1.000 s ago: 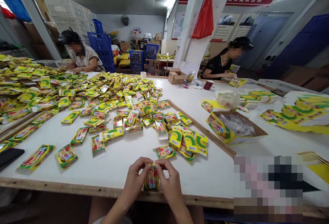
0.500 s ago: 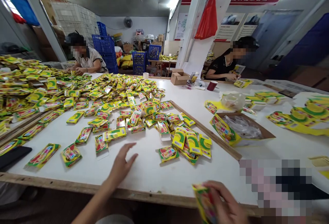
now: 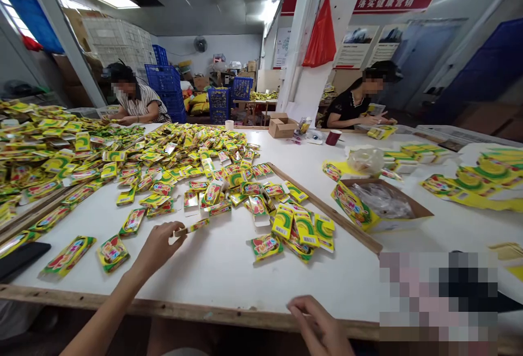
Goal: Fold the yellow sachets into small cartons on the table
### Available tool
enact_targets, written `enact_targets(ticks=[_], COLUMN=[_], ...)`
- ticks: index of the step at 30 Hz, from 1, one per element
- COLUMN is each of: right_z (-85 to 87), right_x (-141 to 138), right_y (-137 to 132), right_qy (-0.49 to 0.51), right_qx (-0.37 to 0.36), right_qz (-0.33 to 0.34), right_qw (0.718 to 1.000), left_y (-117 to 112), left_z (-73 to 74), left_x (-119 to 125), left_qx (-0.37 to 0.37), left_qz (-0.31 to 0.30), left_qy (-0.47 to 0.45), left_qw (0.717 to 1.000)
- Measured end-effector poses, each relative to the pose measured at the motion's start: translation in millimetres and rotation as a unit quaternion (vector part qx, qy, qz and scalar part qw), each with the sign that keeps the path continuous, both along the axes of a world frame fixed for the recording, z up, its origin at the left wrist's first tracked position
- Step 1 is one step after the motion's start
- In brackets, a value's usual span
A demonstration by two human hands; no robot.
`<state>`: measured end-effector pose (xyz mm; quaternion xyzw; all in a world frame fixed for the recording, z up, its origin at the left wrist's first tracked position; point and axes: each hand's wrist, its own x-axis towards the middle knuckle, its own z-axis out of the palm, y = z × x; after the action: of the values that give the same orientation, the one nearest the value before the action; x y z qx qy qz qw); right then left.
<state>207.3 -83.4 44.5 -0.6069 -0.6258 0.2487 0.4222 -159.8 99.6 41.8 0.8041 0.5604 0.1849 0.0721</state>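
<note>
My left hand [image 3: 160, 247] is over the front middle of the white table, thumb and fingers pinching the end of a small yellow-green printed box [image 3: 198, 227], seen edge-on. Near the table's front edge is my right hand [image 3: 321, 324], its fingers loosely bent and apart, with nothing seen between them. Ahead of my hands lies a loose heap of the same small boxes [image 3: 212, 192], some with end flaps open. A few with yellow fronts [image 3: 304, 228] overlap to the right. Two lie flat at the left, a box [image 3: 113, 252] and a longer one [image 3: 68, 257].
A wooden strip [image 3: 327, 211] runs along the right of the heap. Beyond it stands an open carton [image 3: 378, 206] holding clear plastic bags. A dark phone-like object [image 3: 24, 260] lies at left. Two people, a striped shirt [image 3: 143, 104] and a black shirt [image 3: 347, 104], sit across the table.
My left hand has moved left and closed on a small box from the heap. The box that was in my right hand is out of sight, and that hand's fingers have loosened.
</note>
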Motion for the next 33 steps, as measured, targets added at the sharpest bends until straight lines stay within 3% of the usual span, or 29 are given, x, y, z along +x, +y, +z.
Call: enact_targets(ticks=[3,6,11,14,17,21,25,30,33], right_z=[0.6,-10.3,-27.8,-34.6,-37.1,-30.2,-25.1,-34.3,-33.2], right_x=[-39,-67,-92,-92,-87,-83,-88,-93,-91], right_y=[26,45,59,61,62,68,74,73,71], right_qy=[0.047,0.094,0.167,0.181,0.184,0.148,0.121,0.172,0.159], right_qx=[0.037,0.055,0.048,0.050,0.052,0.049,0.071,0.083,0.079], right_qz=[0.024,0.033,0.024,0.003,0.009,0.030,0.032,-0.013,0.007], right_qw=[0.998,0.994,0.985,0.982,0.981,0.987,0.990,0.981,0.984], left_y=[-26,-46,-66,-76,-84,-85,-82,-84,-85], left_z=[17.6,21.4,-6.6,-25.1,-34.6,-35.5,-35.0,-37.0,-34.6], left_x=[22,51,100,118,124,121,119,124,124], left_qx=[-0.004,-0.042,-0.101,-0.156,-0.179,-0.199,-0.182,-0.180,-0.178], left_qz=[-0.065,-0.102,-0.112,-0.099,-0.084,-0.088,-0.093,-0.062,-0.068], left_qy=[-0.073,-0.171,-0.343,-0.445,-0.499,-0.458,-0.468,-0.548,-0.516], left_qw=[0.995,0.979,0.927,0.876,0.844,0.862,0.860,0.815,0.835])
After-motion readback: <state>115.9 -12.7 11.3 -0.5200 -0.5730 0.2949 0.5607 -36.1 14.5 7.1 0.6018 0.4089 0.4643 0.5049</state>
